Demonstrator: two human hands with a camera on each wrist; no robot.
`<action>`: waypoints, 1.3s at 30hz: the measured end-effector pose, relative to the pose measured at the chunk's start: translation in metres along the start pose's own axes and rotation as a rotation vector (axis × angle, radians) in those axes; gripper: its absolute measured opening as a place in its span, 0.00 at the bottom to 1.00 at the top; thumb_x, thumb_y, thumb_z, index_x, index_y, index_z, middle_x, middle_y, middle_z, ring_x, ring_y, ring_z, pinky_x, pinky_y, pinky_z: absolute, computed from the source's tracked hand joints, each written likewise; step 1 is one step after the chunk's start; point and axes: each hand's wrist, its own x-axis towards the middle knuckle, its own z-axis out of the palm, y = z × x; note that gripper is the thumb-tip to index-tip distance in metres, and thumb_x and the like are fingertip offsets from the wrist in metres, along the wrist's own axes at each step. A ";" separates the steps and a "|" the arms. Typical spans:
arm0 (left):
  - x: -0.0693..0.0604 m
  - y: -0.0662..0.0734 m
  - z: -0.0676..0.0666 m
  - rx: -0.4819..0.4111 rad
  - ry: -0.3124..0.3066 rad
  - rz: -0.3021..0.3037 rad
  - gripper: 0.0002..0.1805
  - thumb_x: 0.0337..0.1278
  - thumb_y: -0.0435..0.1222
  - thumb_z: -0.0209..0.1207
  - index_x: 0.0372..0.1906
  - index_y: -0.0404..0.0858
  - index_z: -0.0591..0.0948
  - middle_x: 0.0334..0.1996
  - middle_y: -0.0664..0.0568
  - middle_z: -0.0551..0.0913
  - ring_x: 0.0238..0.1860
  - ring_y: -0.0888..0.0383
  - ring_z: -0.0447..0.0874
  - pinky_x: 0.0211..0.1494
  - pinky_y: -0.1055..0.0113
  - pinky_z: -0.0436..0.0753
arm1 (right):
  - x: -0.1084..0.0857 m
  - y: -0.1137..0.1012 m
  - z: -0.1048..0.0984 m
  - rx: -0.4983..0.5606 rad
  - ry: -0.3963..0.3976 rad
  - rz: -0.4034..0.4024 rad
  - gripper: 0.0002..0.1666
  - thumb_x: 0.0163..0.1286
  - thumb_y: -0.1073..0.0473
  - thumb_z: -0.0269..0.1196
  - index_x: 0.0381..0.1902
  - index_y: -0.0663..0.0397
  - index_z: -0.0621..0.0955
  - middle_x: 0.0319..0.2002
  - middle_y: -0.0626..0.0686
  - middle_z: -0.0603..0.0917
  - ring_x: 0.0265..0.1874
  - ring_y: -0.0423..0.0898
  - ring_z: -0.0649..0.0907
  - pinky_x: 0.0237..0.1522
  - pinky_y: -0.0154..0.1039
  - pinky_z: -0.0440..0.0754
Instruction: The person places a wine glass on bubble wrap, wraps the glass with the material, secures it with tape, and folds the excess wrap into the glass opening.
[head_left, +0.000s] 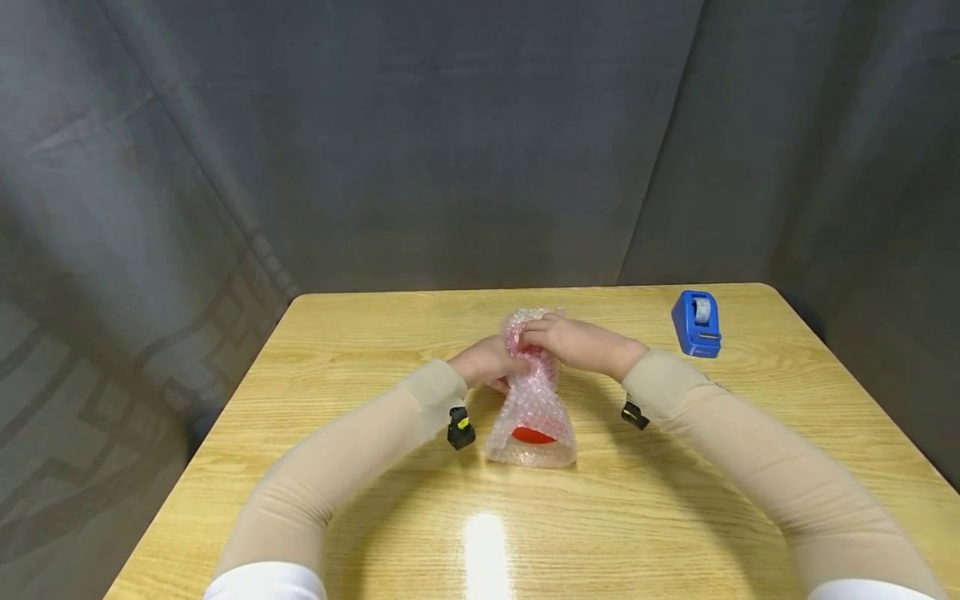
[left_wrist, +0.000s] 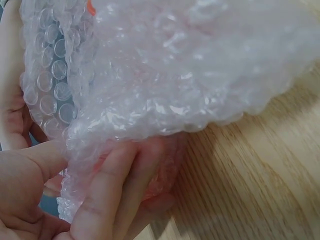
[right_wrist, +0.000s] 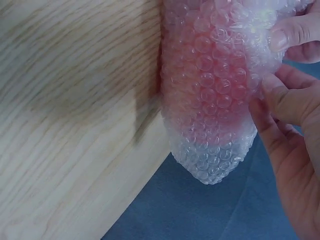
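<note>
A red object (head_left: 532, 435), its kind hidden by the wrap, lies inside a sheet of clear bubble wrap (head_left: 528, 408) in the middle of the table. The wrap is narrow at its middle and flares toward the near end, where red shows at the opening. My left hand (head_left: 489, 362) grips the wrap from the left, thumb on one side and fingers (left_wrist: 107, 192) curled beneath a fold. From the right, my right hand (head_left: 581, 340) pinches the wrap's edge between thumb and fingers (right_wrist: 282, 102). In the right wrist view, red shows through the bubbles.
A blue tape dispenser (head_left: 697, 325) with a roll of clear tape stands at the table's back right. The wooden table (head_left: 360, 333) ends at a dark grey curtain (head_left: 465, 150). Small black devices hang at both wrists.
</note>
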 end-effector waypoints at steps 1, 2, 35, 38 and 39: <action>0.000 0.000 0.000 0.006 0.004 -0.003 0.29 0.62 0.30 0.59 0.66 0.33 0.66 0.49 0.39 0.80 0.41 0.50 0.84 0.41 0.60 0.88 | 0.000 0.000 0.000 0.005 -0.002 0.002 0.19 0.65 0.73 0.59 0.52 0.52 0.81 0.56 0.51 0.81 0.59 0.51 0.77 0.65 0.47 0.74; 0.000 -0.001 0.000 0.008 0.008 -0.006 0.28 0.62 0.30 0.59 0.66 0.33 0.66 0.49 0.39 0.80 0.41 0.50 0.84 0.41 0.60 0.88 | 0.000 0.000 0.001 0.011 -0.002 0.001 0.19 0.65 0.73 0.59 0.52 0.52 0.81 0.56 0.51 0.81 0.59 0.52 0.77 0.65 0.48 0.74; 0.000 0.001 -0.001 0.037 0.032 -0.056 0.22 0.61 0.32 0.60 0.57 0.27 0.71 0.47 0.39 0.80 0.40 0.48 0.85 0.42 0.62 0.88 | -0.002 0.024 0.007 0.311 0.170 0.113 0.08 0.56 0.72 0.68 0.29 0.54 0.83 0.33 0.49 0.85 0.36 0.44 0.83 0.39 0.33 0.85; 0.001 0.002 -0.001 0.037 0.037 -0.059 0.23 0.61 0.32 0.61 0.58 0.27 0.70 0.48 0.39 0.80 0.41 0.48 0.84 0.42 0.62 0.88 | 0.000 0.025 0.006 0.285 0.158 0.119 0.10 0.56 0.72 0.69 0.26 0.52 0.81 0.31 0.47 0.83 0.33 0.41 0.81 0.36 0.33 0.84; 0.001 0.002 -0.001 0.038 0.037 -0.060 0.23 0.61 0.32 0.61 0.58 0.27 0.70 0.48 0.39 0.80 0.42 0.48 0.84 0.42 0.62 0.88 | 0.000 0.025 0.006 0.281 0.150 0.120 0.10 0.56 0.71 0.69 0.26 0.51 0.81 0.31 0.46 0.83 0.33 0.41 0.80 0.35 0.33 0.84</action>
